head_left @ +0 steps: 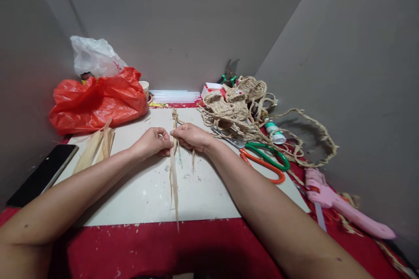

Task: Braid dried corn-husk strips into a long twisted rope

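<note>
A braid of dried husk strips (173, 174) lies down the middle of a white board (209, 196). Its plaited end points to the back and its loose ends trail past the board's front edge. My left hand (153, 141) pinches the strips from the left. My right hand (191, 136) pinches them from the right. Both hands meet at the braid's middle with fingers closed on it.
Loose husk leaves (96, 148) and a black phone (42, 174) lie at the left. Red (98, 100) and white plastic bags (94, 56) sit at the back left. Woven rope sandals (238, 100), scissors (265, 161), a small tube (274, 132) and a pink glue gun (340, 205) lie at the right.
</note>
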The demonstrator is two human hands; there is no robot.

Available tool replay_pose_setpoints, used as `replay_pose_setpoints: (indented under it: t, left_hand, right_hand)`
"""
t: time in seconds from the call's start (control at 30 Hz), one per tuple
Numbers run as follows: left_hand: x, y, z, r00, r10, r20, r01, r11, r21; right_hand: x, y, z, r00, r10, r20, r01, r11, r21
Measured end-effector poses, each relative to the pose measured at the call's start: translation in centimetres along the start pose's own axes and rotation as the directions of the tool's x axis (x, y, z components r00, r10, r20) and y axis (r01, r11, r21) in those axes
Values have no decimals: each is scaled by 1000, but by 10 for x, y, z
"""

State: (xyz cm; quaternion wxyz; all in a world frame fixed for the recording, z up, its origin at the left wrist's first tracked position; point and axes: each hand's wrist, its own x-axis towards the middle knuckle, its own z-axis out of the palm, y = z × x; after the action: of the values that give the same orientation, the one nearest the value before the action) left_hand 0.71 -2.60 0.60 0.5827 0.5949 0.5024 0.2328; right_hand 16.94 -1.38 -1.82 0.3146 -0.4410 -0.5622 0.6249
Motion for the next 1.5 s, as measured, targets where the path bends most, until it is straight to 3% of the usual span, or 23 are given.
replay_pose_setpoints:
  t: [0.17,0.37,0.43,0.57,0.87,1.17,1.33,1.5]
  left_hand:
    - [0,1,-19,999,-14,52,18,998,-68]
    - [-4,-2,-29,980,137,-145,-126,989,82]
    - [-2,-5,-27,967,207,-152,-183,971,155]
    - [4,-12,-20,964,249,-96,-229,957,180]
    - [5,-12,-16,988,150,47,-147,987,-63]
    - [8,-5,-18,972,190,136,-193,981,4]
    - [9,-3,-18,977,202,70,-211,963,169]
    - [14,-9,-18,937,347,32,-333,866,373]
  right_hand:
    - [-2,-1,-4,997,50,64,-54,997,62]
    - [-2,0,-9,987,69,148,-85,990,109]
    - [-2,0,-9,984,76,164,-98,986,132]
    - [-4,-1,-9,979,71,190,-103,981,165]
    - [-3,1,-9,977,88,194,-123,977,175]
    - [-6,-3,-6,983,99,153,-117,986,117]
    - [-4,0,-5,995,58,84,-56,998,-36]
    - [-3,-1,-2,998,-59,-18,46,914,-404]
